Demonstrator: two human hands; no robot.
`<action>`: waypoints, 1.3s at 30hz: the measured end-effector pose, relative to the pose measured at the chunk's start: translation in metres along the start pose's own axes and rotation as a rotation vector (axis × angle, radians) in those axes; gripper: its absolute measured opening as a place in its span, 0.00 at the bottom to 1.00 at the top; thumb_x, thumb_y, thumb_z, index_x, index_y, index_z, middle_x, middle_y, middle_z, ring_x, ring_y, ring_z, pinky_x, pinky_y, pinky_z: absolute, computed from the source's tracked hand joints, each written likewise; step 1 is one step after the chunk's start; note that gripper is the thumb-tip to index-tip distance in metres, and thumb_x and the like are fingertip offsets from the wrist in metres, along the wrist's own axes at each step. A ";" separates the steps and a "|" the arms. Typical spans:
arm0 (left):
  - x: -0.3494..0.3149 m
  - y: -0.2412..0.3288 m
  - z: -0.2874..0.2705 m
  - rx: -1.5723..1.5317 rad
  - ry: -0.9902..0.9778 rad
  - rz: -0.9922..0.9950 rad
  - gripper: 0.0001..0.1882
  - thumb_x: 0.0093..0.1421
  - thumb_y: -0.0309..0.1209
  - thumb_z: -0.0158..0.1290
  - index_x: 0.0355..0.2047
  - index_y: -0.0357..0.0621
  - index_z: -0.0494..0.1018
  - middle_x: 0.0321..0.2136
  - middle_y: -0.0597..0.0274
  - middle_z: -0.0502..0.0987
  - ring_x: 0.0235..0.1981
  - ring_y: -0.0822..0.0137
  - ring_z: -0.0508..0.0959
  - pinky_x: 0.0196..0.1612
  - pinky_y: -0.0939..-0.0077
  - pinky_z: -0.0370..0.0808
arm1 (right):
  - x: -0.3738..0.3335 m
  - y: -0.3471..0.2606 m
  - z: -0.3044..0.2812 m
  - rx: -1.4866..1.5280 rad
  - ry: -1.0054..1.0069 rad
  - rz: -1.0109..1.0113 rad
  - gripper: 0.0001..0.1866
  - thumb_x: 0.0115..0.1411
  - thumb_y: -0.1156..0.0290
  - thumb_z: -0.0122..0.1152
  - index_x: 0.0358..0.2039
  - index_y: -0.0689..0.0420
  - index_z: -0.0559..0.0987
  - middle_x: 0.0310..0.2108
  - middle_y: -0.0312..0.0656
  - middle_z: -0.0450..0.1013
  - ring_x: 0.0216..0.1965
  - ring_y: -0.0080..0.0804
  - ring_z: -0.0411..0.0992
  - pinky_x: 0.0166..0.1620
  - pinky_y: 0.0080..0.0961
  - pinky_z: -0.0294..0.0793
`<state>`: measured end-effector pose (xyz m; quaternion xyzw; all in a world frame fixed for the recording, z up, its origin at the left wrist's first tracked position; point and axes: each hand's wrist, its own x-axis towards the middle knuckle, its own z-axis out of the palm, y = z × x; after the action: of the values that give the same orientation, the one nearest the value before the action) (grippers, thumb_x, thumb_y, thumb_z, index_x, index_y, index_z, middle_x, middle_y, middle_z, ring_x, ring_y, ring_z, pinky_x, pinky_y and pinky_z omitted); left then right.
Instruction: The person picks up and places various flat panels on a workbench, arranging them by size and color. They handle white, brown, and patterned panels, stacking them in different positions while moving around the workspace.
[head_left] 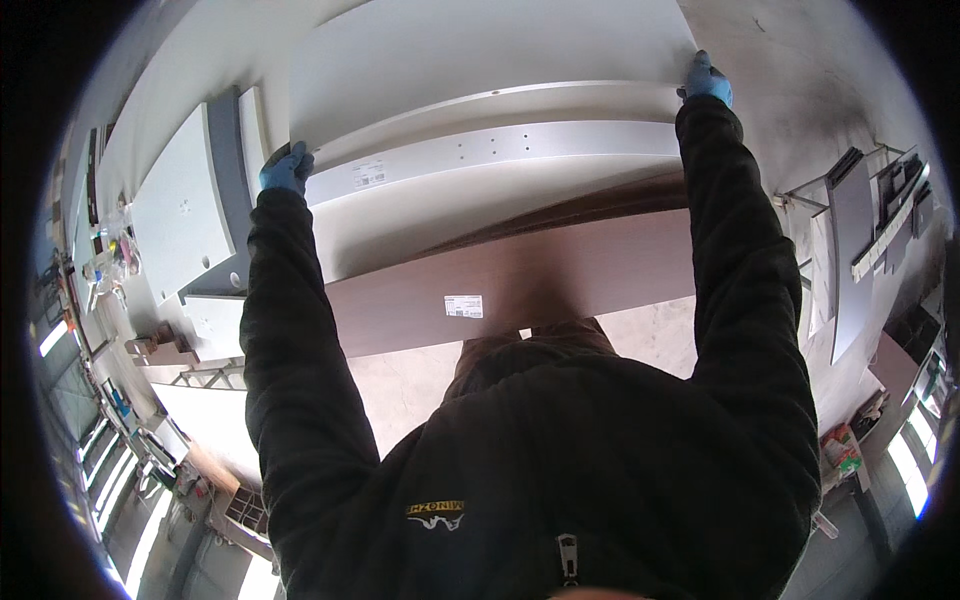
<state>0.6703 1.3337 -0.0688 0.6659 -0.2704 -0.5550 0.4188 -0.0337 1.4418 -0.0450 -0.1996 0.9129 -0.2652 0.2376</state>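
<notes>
Grasped the large pale panel [490, 50] at its near left corner with the blue-gloved left hand [287, 168] and at its near right corner with the blue-gloved right hand [707, 80]. Held it beyond a drilled white board [430, 157] and, closer in, a labelled brown panel [400, 305].

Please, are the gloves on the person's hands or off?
On: blue gloves cover the left hand and right hand, which hold the white panel by its ends.

Blue gloves [708, 83], brown trousers [578, 336] and a black jacket [590, 460] with yellow chest lettering [435, 509] are worn.
</notes>
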 end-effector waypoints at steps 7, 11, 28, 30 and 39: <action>0.021 -0.030 0.002 -0.019 0.062 -0.042 0.15 0.61 0.23 0.60 0.49 0.41 0.77 0.36 0.57 0.82 0.31 0.62 0.82 0.39 0.66 0.83 | 0.026 0.010 0.031 -0.210 -0.002 -0.072 0.39 0.67 0.37 0.34 0.48 0.59 0.82 0.41 0.53 0.81 0.49 0.49 0.78 0.55 0.41 0.72; 0.001 -0.019 0.022 0.247 0.064 -0.038 0.20 0.61 0.27 0.60 0.55 0.41 0.76 0.37 0.58 0.83 0.26 0.64 0.83 0.28 0.75 0.80 | 0.040 0.019 0.038 -0.277 0.001 -0.082 0.37 0.67 0.38 0.35 0.49 0.56 0.83 0.48 0.53 0.78 0.54 0.53 0.74 0.58 0.47 0.70; -0.194 -0.131 -0.179 1.005 0.233 0.089 0.29 0.67 0.55 0.47 0.35 0.39 0.80 0.29 0.51 0.81 0.33 0.58 0.80 0.42 0.62 0.75 | -0.046 0.190 -0.138 -0.492 0.198 -0.499 0.33 0.65 0.45 0.54 0.52 0.66 0.79 0.51 0.61 0.76 0.55 0.54 0.74 0.58 0.41 0.73; -0.218 -0.154 -0.191 0.971 0.246 0.015 0.32 0.67 0.57 0.46 0.36 0.37 0.80 0.28 0.49 0.80 0.32 0.58 0.80 0.41 0.62 0.75 | -0.087 0.236 -0.141 -0.546 0.210 -0.433 0.35 0.65 0.42 0.53 0.52 0.66 0.78 0.50 0.61 0.76 0.54 0.56 0.74 0.57 0.42 0.73; -0.227 -0.158 -0.169 1.171 0.269 0.073 0.35 0.67 0.59 0.43 0.36 0.34 0.81 0.32 0.38 0.81 0.38 0.41 0.81 0.43 0.53 0.75 | -0.119 0.272 -0.120 -0.382 -0.129 0.116 0.40 0.65 0.35 0.45 0.60 0.59 0.73 0.57 0.58 0.72 0.60 0.58 0.69 0.61 0.46 0.68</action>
<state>0.7628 1.6441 -0.0827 0.8405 -0.4986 -0.2097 0.0317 -0.0671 1.7593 -0.0735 -0.2046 0.9394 -0.0597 0.2685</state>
